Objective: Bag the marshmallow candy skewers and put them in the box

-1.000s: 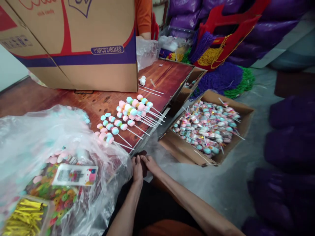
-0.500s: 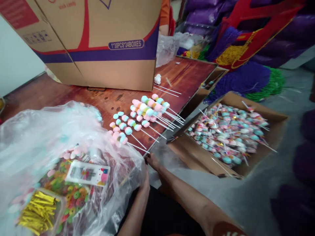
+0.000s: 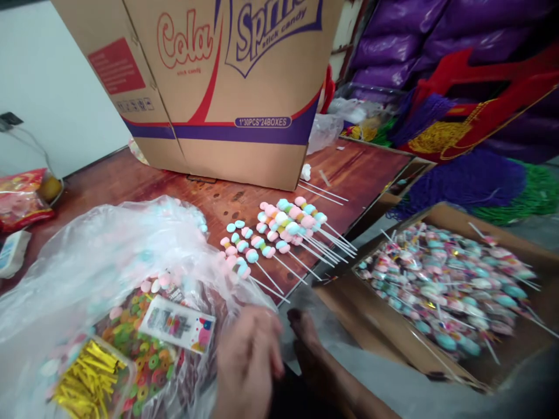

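Note:
My left hand (image 3: 251, 355), smeared by motion, is low in the middle at the table's front edge, beside a clear plastic bag (image 3: 109, 233). Its fingers look curled together; what they hold, if anything, is hidden. My right hand (image 3: 303, 326) is dark and blurred just past the table edge, its fingers unclear. Beyond both hands lie marshmallow skewers (image 3: 288, 224) in pink, blue and white on white sticks. In and around the bag are marshmallows, ring gummies (image 3: 151, 361), a white printed packet (image 3: 178, 323) and a tub of gold twist ties (image 3: 89, 378).
A large cardboard carton (image 3: 205, 105) stands at the back of the wooden table (image 3: 213, 198). To the right, an open box (image 3: 349, 314) holds many wrapped skewers. A red chair (image 3: 471, 87) and purple and green strands (image 3: 476, 180) are behind it. A red snack bag (image 3: 21, 195) lies at left.
The view has shifted, so the scene sits lower and further right. My left hand has come up into sight from below the table edge. The skewers lie as before.

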The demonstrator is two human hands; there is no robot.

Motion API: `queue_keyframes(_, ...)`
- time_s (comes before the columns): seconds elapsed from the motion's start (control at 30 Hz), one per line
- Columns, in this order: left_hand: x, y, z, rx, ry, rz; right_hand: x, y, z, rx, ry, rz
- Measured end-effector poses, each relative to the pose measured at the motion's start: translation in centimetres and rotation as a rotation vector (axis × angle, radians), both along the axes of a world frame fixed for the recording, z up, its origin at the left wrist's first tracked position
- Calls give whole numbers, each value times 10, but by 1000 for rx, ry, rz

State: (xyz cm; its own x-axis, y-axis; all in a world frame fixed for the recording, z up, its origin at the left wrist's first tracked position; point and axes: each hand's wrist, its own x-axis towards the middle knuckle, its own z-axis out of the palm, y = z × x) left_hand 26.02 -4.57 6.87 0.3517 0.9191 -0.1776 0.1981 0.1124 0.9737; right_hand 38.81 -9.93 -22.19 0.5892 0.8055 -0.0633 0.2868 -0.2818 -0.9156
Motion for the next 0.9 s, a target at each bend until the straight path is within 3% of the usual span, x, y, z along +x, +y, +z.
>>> queue_keyframes(0.07,1,48,25,238,76,82,9,-14,28,3,-33,-96)
queue_keyframes(0.13,6,101,34,407,189,22,14,-24,71,67,-118,-190)
queue_keyframes(0.2,16,149,28,529,395,-23,16,-26,120,255,-233,-158)
queue_keyframes(0.27,28,186,13,603,732,-118,14,-17,166,433,-348,-41)
queue_keyframes(0.3,33,200,4,594,787,-137,13,-8,184,464,-407,39)
queue_keyframes(0.37,41,216,-14,574,840,-164,10,16,208,364,-535,123)
queue_keyframes(0.53,41,224,-43,550,841,-265,4,71,223,-156,-757,260)
queue_keyframes(0.63,33,224,-49,538,828,-270,1,84,226,-306,-737,344)
queue_keyframes(0.73,26,223,-51,530,800,-276,-2,84,227,-317,-681,353)
queue_keyframes(0.9,19,218,-48,525,754,-344,-2,77,218,-130,-553,305)
